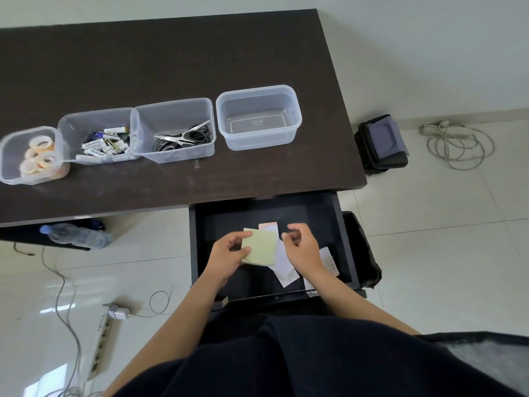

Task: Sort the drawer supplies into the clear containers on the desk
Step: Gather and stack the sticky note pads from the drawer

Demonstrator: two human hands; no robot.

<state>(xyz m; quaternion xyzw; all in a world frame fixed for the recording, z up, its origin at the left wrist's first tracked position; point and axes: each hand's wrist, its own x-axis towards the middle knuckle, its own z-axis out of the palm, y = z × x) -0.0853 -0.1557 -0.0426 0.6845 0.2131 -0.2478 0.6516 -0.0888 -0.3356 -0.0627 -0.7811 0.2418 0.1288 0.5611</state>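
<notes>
Head view looks down on a dark desk (171, 67) with an open drawer (197, 253) pulled out below its front edge, near the desk's right corner. The left hand (226, 257) hovers over the drawer and pinches a pale yellow sticky-note pad (262, 247) by its left edge, thumb on top and fingers curled under it; the pad is lifted clear of the drawer floor. The right hand (302, 247) is just beside the pad's right edge, its grip loosely curled with fingertips close to the thumb, and whether it touches the pad cannot be told. Under and to the right of the hands lie loose paper slips (286, 273) on the dark drawer bottom, one reaching toward the drawer's right wall; a pink slip (268, 225) shows just beyond the pad. The far half of the drawer is bare. On the desk four clear containers stand in a row near the front edge: the leftmost tape container (17, 156) holds tape rolls and sits at the picture's left edge, the battery container (71, 130) touches it, the scissors container (171, 110) touches that one, and the empty container (259, 118) stands slightly apart at the right, straight beyond the drawer. Wide bare desk lies behind the row.
</notes>
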